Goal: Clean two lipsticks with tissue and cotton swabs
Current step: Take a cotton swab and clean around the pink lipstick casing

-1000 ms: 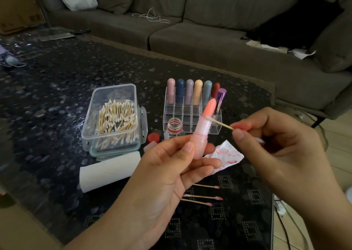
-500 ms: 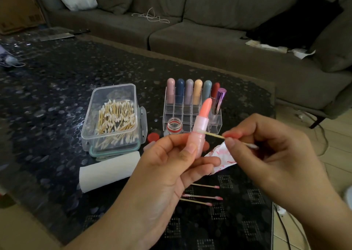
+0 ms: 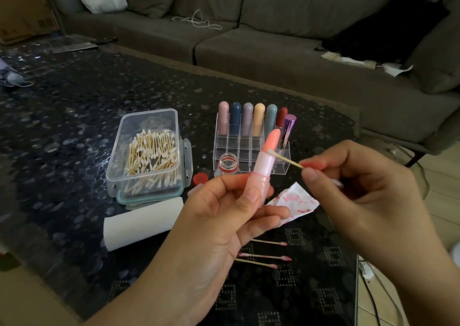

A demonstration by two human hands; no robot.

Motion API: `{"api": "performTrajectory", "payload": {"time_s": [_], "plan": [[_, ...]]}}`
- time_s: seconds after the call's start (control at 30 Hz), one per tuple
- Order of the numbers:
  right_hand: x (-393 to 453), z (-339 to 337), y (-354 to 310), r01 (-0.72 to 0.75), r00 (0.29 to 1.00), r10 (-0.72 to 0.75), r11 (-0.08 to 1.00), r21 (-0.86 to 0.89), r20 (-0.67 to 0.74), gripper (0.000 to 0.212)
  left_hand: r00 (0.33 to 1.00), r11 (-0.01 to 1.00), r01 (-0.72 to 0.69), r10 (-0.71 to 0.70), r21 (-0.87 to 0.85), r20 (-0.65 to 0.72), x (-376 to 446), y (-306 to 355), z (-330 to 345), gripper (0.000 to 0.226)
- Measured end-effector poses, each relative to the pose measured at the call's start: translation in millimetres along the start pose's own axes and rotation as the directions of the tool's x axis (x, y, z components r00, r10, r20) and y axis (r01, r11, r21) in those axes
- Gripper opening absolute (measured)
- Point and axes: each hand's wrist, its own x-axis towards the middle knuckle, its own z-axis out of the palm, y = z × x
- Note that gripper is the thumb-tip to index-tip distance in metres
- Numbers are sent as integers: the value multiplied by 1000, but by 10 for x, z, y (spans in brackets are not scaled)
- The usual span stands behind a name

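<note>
My left hand (image 3: 219, 216) grips pink lipstick (image 3: 263, 169) by case, upright above table (image 3: 74, 106) | right hand (image 3: 353, 184) pinches cotton swab (image 3: 286, 158), tip at bullet base | bullet looks soft, smeary; I'd hold case only.

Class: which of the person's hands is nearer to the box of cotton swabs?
Left. The left hand sits just right of the box of cotton swabs; the right hand is farther right, beyond the lipstick.

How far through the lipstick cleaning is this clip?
Done: three pink-tipped used swabs and a stained tissue lie on the table. In hand: left hand holds the pink lipstick; right hand works a cotton swab against it. Which lipstick this is, I cannot tell.
</note>
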Motion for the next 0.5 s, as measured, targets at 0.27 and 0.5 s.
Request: {"api": "performTrajectory", "payload": {"time_s": [0.27, 0.5], "plan": [[6, -1, 9, -11, 1000, 11, 1000, 18, 9, 7, 1000, 1000, -13, 13, 2, -2, 3, 5, -3, 13], [1, 4, 1, -1, 998, 0, 1000, 14, 60, 6, 1000, 1000, -22, 22, 9, -3, 1, 7, -10, 13]]}}
